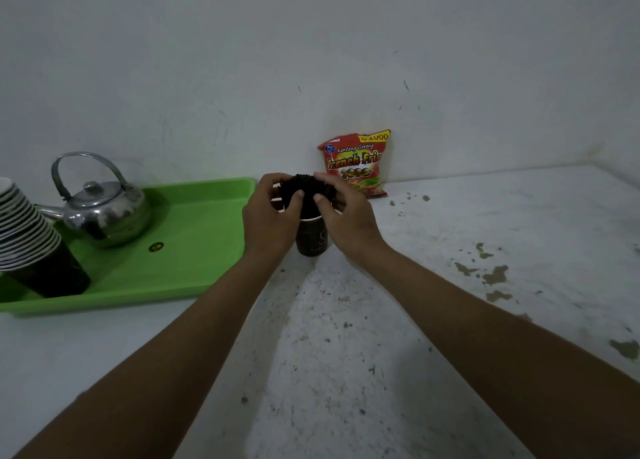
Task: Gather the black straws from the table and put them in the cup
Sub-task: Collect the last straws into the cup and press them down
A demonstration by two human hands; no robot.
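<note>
Both forearms reach to the cup (310, 238). I have left hand (268, 212) and right hand (341, 214) clasped round the black straws (306, 190), upright, directly above it.

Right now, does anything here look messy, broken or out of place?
Nothing is spilled or knocked over. The straws stand bunched in the cup, held by the left hand and right hand. The one oddity is the table: its white surface is chipped and stained with brownish patches on the right.
</note>
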